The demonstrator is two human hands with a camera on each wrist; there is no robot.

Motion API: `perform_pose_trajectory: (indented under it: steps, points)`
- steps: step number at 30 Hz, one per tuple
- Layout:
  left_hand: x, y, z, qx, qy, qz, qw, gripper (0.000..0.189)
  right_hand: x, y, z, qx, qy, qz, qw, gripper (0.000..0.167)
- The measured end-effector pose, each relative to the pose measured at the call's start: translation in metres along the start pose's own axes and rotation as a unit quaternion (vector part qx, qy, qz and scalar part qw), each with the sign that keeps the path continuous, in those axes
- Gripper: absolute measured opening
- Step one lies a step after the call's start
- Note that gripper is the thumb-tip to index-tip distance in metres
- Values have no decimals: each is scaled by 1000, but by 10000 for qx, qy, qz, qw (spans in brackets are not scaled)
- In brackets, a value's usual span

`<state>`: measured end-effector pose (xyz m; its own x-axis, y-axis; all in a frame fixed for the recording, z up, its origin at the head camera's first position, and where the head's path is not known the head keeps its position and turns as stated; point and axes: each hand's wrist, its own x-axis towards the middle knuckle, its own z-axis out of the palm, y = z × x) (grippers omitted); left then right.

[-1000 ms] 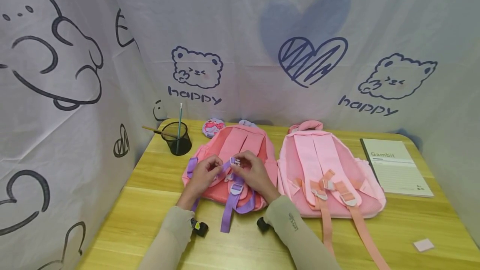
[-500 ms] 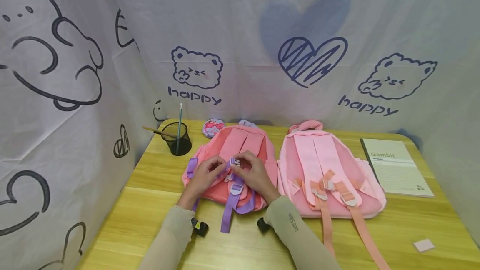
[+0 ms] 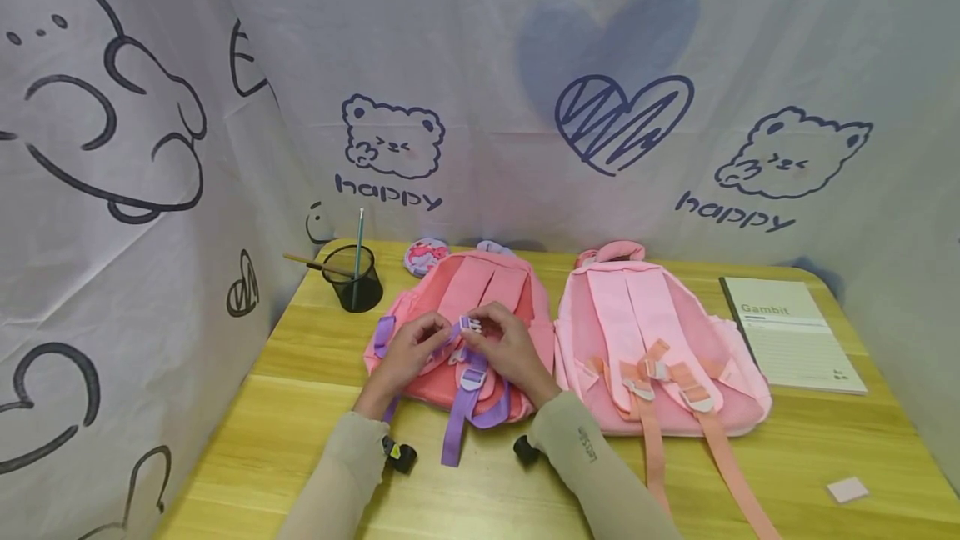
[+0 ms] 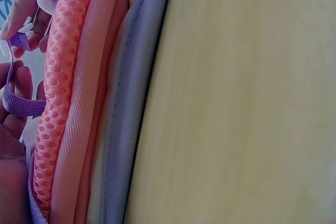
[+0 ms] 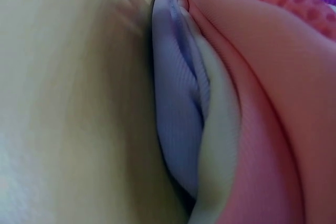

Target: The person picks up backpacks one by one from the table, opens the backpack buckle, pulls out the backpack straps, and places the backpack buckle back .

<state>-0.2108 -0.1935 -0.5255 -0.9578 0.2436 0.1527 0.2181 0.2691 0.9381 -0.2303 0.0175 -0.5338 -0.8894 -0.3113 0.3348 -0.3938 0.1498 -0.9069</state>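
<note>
A coral-pink backpack [image 3: 467,273] lies on the table with its shoulder straps facing up. Over it, my left hand [image 3: 405,353] pinches a purple webbing strap [image 4: 20,106], which loops between the fingers in the left wrist view. My right hand [image 3: 512,347] holds the white side-release buckle [image 3: 469,323] on that strap, its prongs pointing right. Below the hands, a second purple strap [image 3: 453,435] hangs from a white slider [image 3: 473,378] towards the table's front. The right wrist view shows only the backpack's layered side [image 5: 262,129]; neither hand appears there.
A lighter pink backpack [image 3: 637,282] with orange straps [image 3: 722,461] lies to the right. Beyond it are a notebook [image 3: 795,336] and a small pale block [image 3: 847,490]. A black mesh cup [image 3: 358,294] with pencils stands at the back left. Printed curtains [image 3: 495,40] enclose the table.
My left fingers have slid slightly along the purple strap towards the buckle, so less strap shows between the hands. The right hand and both backpacks stay in place.
</note>
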Motion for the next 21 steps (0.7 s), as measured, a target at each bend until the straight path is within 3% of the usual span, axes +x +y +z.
perform_pose_trajectory:
  steps: [21]
  points:
    - [1, -2, 1, 73, 3, 83, 9999, 15, 2, -2, -2, 1, 248, -12, 9997, 24]
